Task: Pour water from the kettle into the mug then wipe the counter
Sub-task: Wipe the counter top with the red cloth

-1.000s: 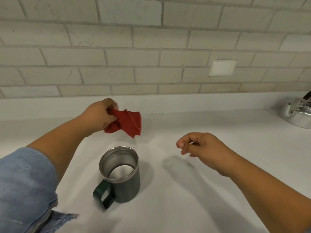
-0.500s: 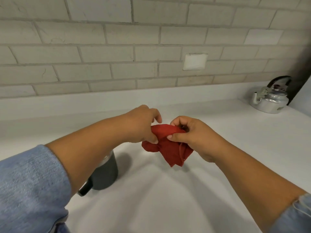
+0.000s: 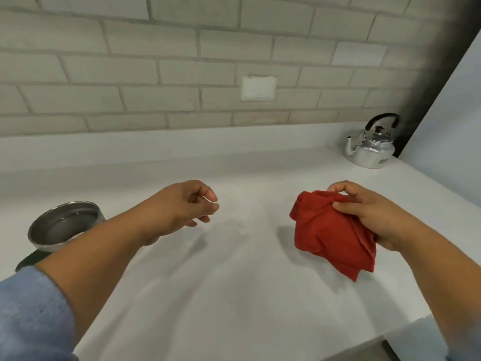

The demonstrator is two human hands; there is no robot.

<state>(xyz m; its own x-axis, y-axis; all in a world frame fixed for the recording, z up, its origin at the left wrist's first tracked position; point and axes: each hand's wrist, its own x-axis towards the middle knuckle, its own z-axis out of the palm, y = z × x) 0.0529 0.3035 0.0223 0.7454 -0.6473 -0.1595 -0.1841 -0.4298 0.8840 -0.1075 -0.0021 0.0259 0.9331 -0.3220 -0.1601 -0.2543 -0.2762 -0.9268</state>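
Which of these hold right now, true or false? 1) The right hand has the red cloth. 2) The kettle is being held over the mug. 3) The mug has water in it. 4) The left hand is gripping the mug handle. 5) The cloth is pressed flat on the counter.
1) True: the right hand grips the bunched red cloth.
2) False: the kettle stands on the counter at the far right by the wall, held by no one and well away from the mug.
3) True: water shows inside the mug.
4) False: the left hand is empty, its fingers loosely curled above the counter, to the right of the mug.
5) False: the cloth hangs crumpled from the right hand.
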